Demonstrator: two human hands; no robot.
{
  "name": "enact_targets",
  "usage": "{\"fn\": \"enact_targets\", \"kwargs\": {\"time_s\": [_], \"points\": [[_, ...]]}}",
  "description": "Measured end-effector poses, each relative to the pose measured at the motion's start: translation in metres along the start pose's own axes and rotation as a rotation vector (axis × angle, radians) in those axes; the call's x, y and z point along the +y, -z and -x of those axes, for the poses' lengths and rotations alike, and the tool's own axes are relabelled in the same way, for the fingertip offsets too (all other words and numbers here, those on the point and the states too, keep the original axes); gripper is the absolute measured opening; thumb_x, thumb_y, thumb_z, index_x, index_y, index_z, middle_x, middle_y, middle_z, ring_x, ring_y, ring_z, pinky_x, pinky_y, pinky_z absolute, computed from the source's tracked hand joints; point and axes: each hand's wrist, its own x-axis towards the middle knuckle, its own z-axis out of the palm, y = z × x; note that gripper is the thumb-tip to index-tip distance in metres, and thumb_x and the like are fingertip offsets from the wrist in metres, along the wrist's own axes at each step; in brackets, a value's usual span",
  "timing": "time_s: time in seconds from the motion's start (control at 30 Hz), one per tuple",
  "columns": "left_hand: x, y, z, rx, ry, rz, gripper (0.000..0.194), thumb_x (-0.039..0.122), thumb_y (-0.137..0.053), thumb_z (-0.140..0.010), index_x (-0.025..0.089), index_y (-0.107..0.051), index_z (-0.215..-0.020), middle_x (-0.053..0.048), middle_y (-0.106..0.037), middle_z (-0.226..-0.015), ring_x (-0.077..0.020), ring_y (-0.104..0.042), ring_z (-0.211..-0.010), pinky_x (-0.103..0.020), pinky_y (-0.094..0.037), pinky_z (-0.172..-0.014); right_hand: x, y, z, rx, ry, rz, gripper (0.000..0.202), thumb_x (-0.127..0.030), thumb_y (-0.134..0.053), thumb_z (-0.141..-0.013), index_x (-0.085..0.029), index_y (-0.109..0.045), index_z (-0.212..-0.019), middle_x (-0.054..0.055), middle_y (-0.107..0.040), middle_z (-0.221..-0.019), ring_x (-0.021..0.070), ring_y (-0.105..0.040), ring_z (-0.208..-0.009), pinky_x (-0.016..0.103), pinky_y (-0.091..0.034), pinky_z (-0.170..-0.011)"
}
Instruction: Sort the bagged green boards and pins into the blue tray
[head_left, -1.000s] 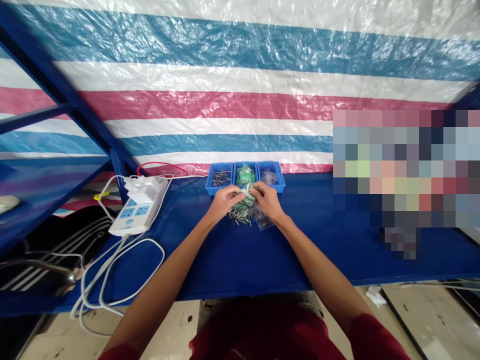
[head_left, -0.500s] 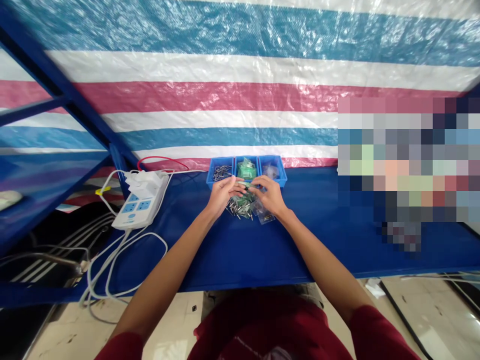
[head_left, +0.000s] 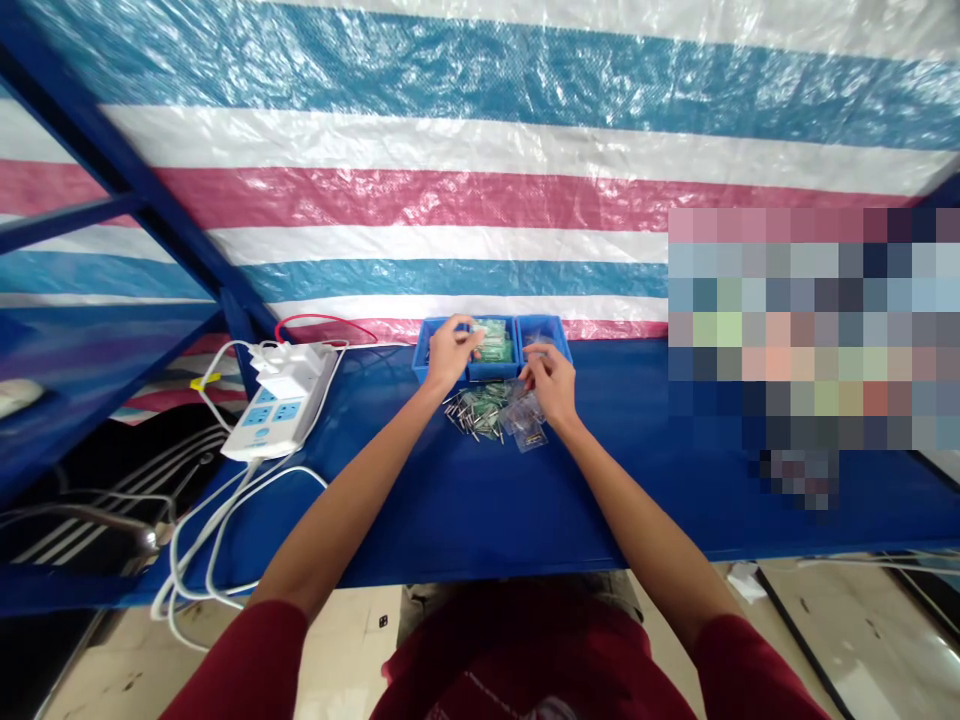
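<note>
My left hand (head_left: 450,355) is over the left and middle blue bins, its thumb and fingers drawn together at the edge of the green packets (head_left: 493,343). Whatever lies between those fingertips is too small to make out. Curled fingers on my right hand (head_left: 551,380) hover at the front of the right blue bin (head_left: 561,340), above some clear plastic bags (head_left: 529,425); their grip is hidden. Between my wrists a loose pile of metal pins (head_left: 480,412), mixed with green pieces, lies on the blue table. My left hand covers most of the left bin (head_left: 422,362).
A white power strip (head_left: 281,410) with plugged-in adapters and looped white cables (head_left: 217,535) occupies the table's left side. Behind the bins hangs a striped plastic sheet (head_left: 450,195). A blue metal frame (head_left: 161,230) rises at left. Blurred blocks hide the right side.
Both hands were close together over the pile. My left hand has moved up and left to the bins, while my right has shifted slightly right, exposing more of the pins.
</note>
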Motion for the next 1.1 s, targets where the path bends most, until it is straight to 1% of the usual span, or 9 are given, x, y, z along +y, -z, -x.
{"fn": "enact_targets", "kwargs": {"time_s": [0.13, 0.23, 0.37, 0.5, 0.7, 0.73, 0.83, 0.97, 1.1], "points": [[-0.001, -0.022, -0.034, -0.059, 0.031, -0.563, 0.006, 0.02, -0.067, -0.079, 0.018, -0.063, -0.082, -0.005, -0.068, -0.077, -0.0232, -0.065, -0.081, -0.033, -0.046, -0.077, 0.002, 0.0, 0.001, -0.059, 0.018, 0.076, 0.023, -0.04, -0.051, -0.088, -0.02, -0.062, -0.092, -0.004, -0.059, -0.057, 0.0099, -0.05, -0.043, 0.023, -0.042, -0.048], [-0.001, -0.034, -0.043, -0.052, -0.057, -0.911, 0.013, 0.024, -0.069, -0.079, 0.018, -0.065, -0.09, -0.013, -0.067, -0.107, -0.0315, -0.056, -0.109, -0.043, -0.039, -0.093, 0.003, -0.001, 0.003, -0.095, 0.026, 0.112, 0.022, -0.037, -0.049, -0.088, -0.02, -0.063, -0.091, -0.003, -0.059, -0.057, 0.0108, -0.051, -0.044, 0.024, -0.043, -0.049], [-0.002, -0.042, -0.048, -0.159, -0.188, -1.097, 0.014, 0.018, -0.057, -0.087, 0.016, -0.067, -0.097, -0.015, -0.065, -0.11, -0.0323, -0.053, -0.112, -0.045, -0.034, -0.095, 0.004, 0.0, 0.003, -0.135, 0.03, 0.169, 0.022, -0.034, -0.047, -0.088, -0.019, -0.064, -0.092, -0.003, -0.06, -0.058, 0.012, -0.052, -0.046, 0.025, -0.044, -0.052], [0.002, -0.038, -0.047, -0.268, -0.23, -1.141, 0.023, 0.023, -0.05, -0.092, 0.014, -0.07, -0.086, -0.016, -0.069, -0.098, -0.0319, -0.056, -0.104, -0.045, -0.036, -0.092, 0.003, 0.005, -0.001, -0.128, 0.078, 0.396, 0.022, -0.027, -0.047, -0.087, -0.019, -0.066, -0.091, -0.002, -0.06, -0.06, 0.0141, -0.055, -0.053, 0.027, -0.044, -0.061], [0.015, -0.004, 0.005, -0.105, -0.4, -0.827, 0.025, 0.025, -0.045, -0.094, 0.018, -0.07, -0.091, -0.008, -0.069, -0.093, -0.0237, -0.061, -0.094, -0.037, -0.042, -0.086, -0.002, 0.008, -0.004, -0.4, 0.162, 0.82, 0.01, -0.02, -0.061, -0.08, -0.02, -0.07, -0.085, 0.003, -0.064, -0.079, 0.0179, -0.058, -0.076, 0.028, -0.042, -0.071], [0.015, 0.004, 0.016, -0.126, -0.413, -0.765, 0.025, 0.025, -0.046, -0.093, 0.018, -0.07, -0.09, -0.007, -0.068, -0.09, -0.0216, -0.061, -0.089, -0.035, -0.044, -0.083, -0.002, 0.007, -0.003, -0.441, 0.152, 0.862, 0.01, -0.02, -0.062, -0.08, -0.02, -0.07, -0.087, 0.004, -0.064, -0.083, 0.0182, -0.059, -0.079, 0.028, -0.042, -0.071], [0.01, 0.024, 0.041, -0.385, -0.436, -0.646, 0.021, 0.026, -0.052, -0.09, 0.019, -0.071, -0.093, -0.004, -0.069, -0.088, -0.0174, -0.062, -0.08, -0.03, -0.047, -0.077, -0.001, 0.004, 0.001, -0.489, 0.134, 0.933, 0.016, -0.023, -0.065, -0.081, -0.021, -0.071, -0.096, 0.005, -0.064, -0.096, 0.0186, -0.06, -0.085, 0.028, -0.043, -0.073], [-0.003, 0.028, 0.052, -0.525, -0.524, -0.747, 0.024, 0.024, -0.056, -0.085, 0.02, -0.072, -0.102, -0.007, -0.069, -0.106, -0.022, -0.062, -0.099, -0.034, -0.046, -0.089, 0.004, 0.002, 0.002, -0.429, 0.15, 0.922, 0.019, -0.024, -0.062, -0.084, -0.023, -0.071, -0.1, 0.006, -0.064, -0.098, 0.0192, -0.061, -0.084, 0.029, -0.044, -0.072], [-0.01, 0.02, 0.052, -0.616, -0.575, -0.869, 0.022, 0.021, -0.056, -0.084, 0.02, -0.073, -0.098, -0.007, -0.071, -0.102, -0.0225, -0.062, -0.093, -0.035, -0.045, -0.084, 0.01, 0.003, -0.001, -0.345, 0.188, 0.851, 0.014, -0.022, -0.061, -0.084, -0.021, -0.071, -0.093, 0.005, -0.065, -0.084, 0.0193, -0.06, -0.077, 0.029, -0.044, -0.068]]}}
